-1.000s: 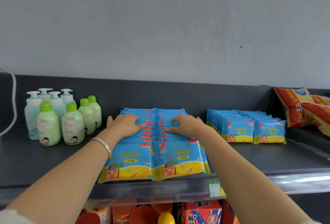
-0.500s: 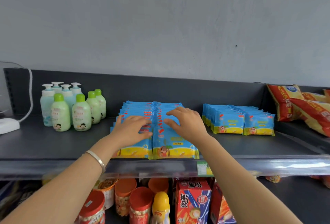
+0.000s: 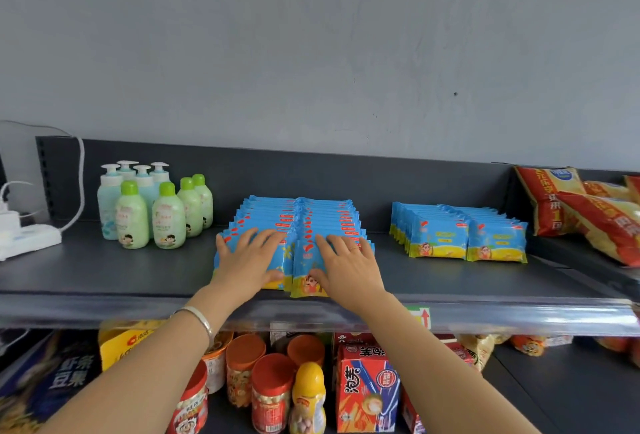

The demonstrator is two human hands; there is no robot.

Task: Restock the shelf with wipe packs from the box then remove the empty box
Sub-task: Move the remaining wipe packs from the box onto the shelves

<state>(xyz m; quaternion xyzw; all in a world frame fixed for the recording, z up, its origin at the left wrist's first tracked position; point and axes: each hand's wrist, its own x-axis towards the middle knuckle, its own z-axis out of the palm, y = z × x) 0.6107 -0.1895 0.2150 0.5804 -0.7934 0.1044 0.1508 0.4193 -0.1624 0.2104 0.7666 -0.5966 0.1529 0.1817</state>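
Blue wipe packs sit behind the shelf lip, left hand and right hand flat on them, fingers spread.

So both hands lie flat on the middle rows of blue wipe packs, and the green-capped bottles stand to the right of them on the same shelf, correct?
Not quite. The left hand and right hand do lie flat on the middle wipe packs, but the green-capped bottles stand to their left on that shelf, as the head view shows.
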